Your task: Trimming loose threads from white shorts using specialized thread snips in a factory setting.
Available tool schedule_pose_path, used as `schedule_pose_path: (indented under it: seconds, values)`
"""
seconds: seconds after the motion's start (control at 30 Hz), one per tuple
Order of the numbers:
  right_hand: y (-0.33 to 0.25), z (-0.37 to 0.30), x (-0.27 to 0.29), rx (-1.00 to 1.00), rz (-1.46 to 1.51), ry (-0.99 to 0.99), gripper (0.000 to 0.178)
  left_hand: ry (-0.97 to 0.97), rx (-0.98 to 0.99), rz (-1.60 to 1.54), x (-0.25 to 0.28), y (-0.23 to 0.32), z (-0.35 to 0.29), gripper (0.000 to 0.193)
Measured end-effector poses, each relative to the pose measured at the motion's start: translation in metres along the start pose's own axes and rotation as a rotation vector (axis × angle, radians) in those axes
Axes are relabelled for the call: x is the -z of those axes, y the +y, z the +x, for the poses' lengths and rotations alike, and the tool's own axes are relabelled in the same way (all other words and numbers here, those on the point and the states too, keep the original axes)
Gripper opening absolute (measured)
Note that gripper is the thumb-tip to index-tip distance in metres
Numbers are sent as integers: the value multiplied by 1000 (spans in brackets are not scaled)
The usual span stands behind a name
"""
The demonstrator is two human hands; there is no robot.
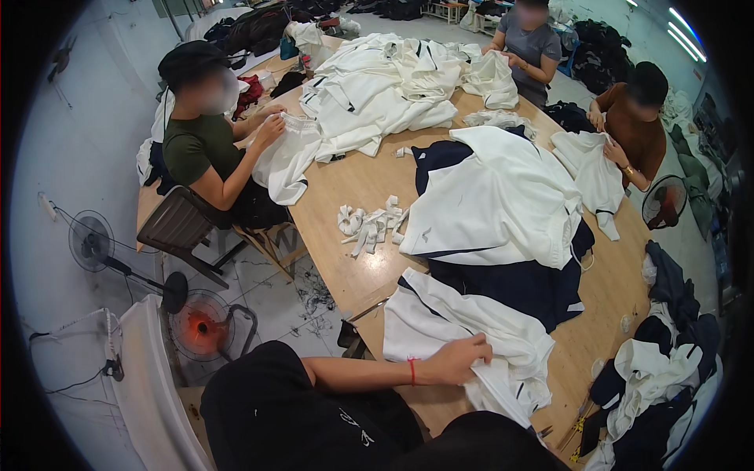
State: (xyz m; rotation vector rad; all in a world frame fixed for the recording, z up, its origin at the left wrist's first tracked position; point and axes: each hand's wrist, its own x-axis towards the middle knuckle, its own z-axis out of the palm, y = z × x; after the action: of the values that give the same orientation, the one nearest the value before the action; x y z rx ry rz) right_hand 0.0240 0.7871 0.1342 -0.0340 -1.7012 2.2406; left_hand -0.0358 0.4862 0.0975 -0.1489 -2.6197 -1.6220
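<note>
My left hand [459,359], a red string round its wrist, has its fingers closed on the gathered edge of a white garment with dark piping [440,314]. The garment lies spread on the near end of the wooden table [345,271]. My right hand is out of sight; only a black sleeve shows at the lower edge. Just beyond the held garment lies a stack of white shorts [495,208] and navy garments [510,290].
Cut white strips [369,226] lie left of the stack. A large white garment heap [385,86] covers the far end. Three co-workers handle white garments round the table. Mixed clothes [652,385] are piled at right. A floor fan [200,326] stands at left.
</note>
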Motion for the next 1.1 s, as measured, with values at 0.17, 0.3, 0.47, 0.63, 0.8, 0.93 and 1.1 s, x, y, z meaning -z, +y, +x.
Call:
schedule_pose_path:
  seconds: [0.17,0.3,0.47,0.63,0.8,0.93,1.1]
  values:
    - [56,73,101,772,-130,-768,51,-291,491,-626,50,8,-1,19]
    - [73,73,120,504,-264,-674,50,-199,708,-1393,51,9,-12,26]
    - [73,58,157,157,-480,-472,52,-202,665,-1776,33,9,-4,33]
    - [32,0,35,-500,85,101,48,-57,877,-1802,52,19,5,45]
    - [3,7,7,-764,795,164,40,-102,631,-1750,74,-15,10,29]
    - [-3,-6,-10,-704,676,325,31,-54,602,-1630,79,-17,6,13]
    - [-9,-19,-23,-659,674,252,30,-169,495,-1696,74,-29,-2,19]
